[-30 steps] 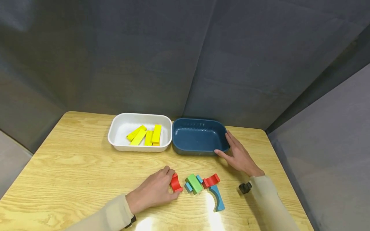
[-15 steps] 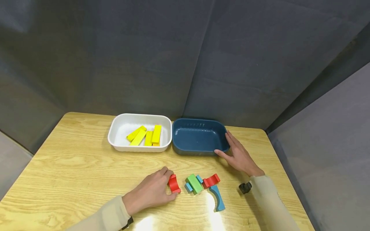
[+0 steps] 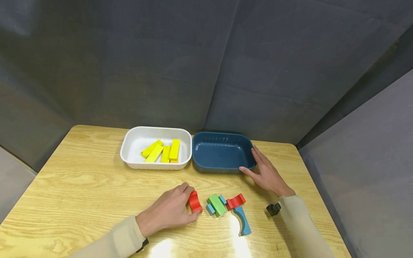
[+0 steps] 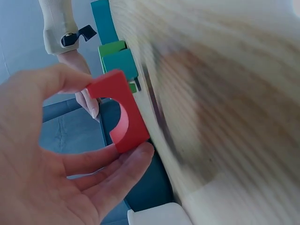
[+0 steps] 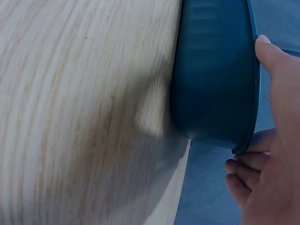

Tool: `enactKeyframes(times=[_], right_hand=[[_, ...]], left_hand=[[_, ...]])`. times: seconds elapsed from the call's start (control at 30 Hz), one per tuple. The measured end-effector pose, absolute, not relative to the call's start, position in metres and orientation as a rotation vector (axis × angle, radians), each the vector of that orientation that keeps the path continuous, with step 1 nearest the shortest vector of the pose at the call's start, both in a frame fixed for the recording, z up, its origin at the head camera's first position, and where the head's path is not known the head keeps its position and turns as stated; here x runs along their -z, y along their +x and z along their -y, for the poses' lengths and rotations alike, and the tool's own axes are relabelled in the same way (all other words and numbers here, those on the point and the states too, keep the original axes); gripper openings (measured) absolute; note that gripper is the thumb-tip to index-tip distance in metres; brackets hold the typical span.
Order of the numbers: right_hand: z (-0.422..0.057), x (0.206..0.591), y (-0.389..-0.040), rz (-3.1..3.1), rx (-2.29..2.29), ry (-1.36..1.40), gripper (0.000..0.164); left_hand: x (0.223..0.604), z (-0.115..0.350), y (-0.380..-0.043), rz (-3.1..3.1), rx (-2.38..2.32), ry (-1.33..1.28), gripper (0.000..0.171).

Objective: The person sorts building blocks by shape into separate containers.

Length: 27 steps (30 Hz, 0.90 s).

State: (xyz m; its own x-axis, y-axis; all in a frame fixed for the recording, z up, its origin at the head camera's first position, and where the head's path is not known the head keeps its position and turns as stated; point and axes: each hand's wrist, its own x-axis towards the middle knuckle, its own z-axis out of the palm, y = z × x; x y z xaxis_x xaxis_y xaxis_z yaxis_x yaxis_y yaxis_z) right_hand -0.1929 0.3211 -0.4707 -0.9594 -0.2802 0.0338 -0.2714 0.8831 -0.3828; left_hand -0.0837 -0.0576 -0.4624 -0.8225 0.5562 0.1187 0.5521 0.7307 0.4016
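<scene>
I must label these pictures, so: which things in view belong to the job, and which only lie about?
In the job:
red arched block, in left hand
dark blue tray, right hand touching

Untouched, perhaps just lying about:
green block
light blue blocks
other red block
white tray with yellow blocks

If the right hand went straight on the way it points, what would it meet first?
The dark blue bin: the right hand touches its rim, so going on would probably push it towards the white bin.
</scene>
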Motion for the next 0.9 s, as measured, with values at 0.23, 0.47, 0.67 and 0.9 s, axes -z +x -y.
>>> enactKeyframes(times=[0.23, 0.47, 0.67, 0.9], right_hand=[[-0.321, 0.471, -0.193, -3.033, 0.615, -0.454, 0.104], [-0.321, 0.471, -0.192, -3.028, 0.617, -0.451, 0.105], [-0.321, 0.472, -0.191, -3.025, 0.616, -0.444, 0.105], [-0.321, 0.47, -0.192, -3.019, 0.618, -0.446, 0.105]], left_hand=[[0.46, 0.059, -0.087, -2.933, -0.652, 0.992, 0.056], [0.457, 0.058, -0.089, -2.94, -0.649, 1.039, 0.056], [0.453, 0.055, -0.093, -2.91, -0.705, 1.048, 0.057], [0.444, 0.053, -0.101, -2.872, -0.817, 0.98, 0.059]])
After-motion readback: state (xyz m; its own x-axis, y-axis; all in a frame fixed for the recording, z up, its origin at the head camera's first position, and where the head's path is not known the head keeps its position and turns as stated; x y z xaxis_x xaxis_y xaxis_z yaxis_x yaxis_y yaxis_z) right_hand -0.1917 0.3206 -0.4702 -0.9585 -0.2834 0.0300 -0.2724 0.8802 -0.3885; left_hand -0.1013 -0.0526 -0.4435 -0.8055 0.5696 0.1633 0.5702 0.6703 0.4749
